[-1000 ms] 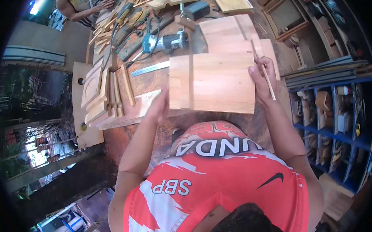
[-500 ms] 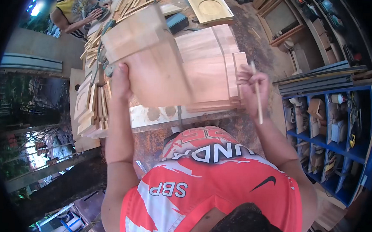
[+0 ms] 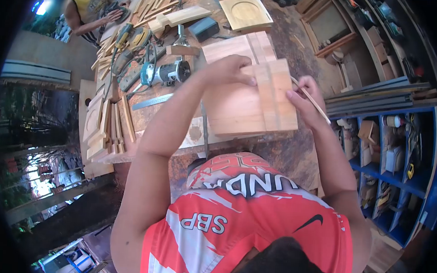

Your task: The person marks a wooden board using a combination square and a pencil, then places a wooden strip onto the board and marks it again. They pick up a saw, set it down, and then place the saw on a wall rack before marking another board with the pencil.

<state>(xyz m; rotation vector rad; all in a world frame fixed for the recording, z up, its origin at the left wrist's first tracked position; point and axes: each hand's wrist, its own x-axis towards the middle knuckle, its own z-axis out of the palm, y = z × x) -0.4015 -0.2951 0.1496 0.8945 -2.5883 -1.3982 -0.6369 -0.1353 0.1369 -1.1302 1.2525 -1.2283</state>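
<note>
A stack of pale wooden boards (image 3: 232, 105) lies on the workbench in front of me. Across its right part runs a narrower wooden piece (image 3: 275, 92). My left hand (image 3: 231, 71) reaches over the stack from the left, its fingers and thumb closed on the left edge of this piece near the top. At the right edge, my right hand (image 3: 307, 104) presses its thumb against the wood. A thin pencil (image 3: 317, 105) is held in the same hand, slanting down to the right. Part of the right fingers is hidden behind the wood.
A router (image 3: 165, 73), a metal ruler (image 3: 152, 101) and a blue box (image 3: 203, 28) lie on the bench at the left and back. Wood strips (image 3: 114, 127) stand at the left edge. Blue shelving (image 3: 388, 168) is at the right. Another person (image 3: 87, 11) works at far left.
The large board raised in my left hand has come down onto the stack, uncovering the router and ruler. My left hand moved right; my right hand now touches the wood, pencil still held.
</note>
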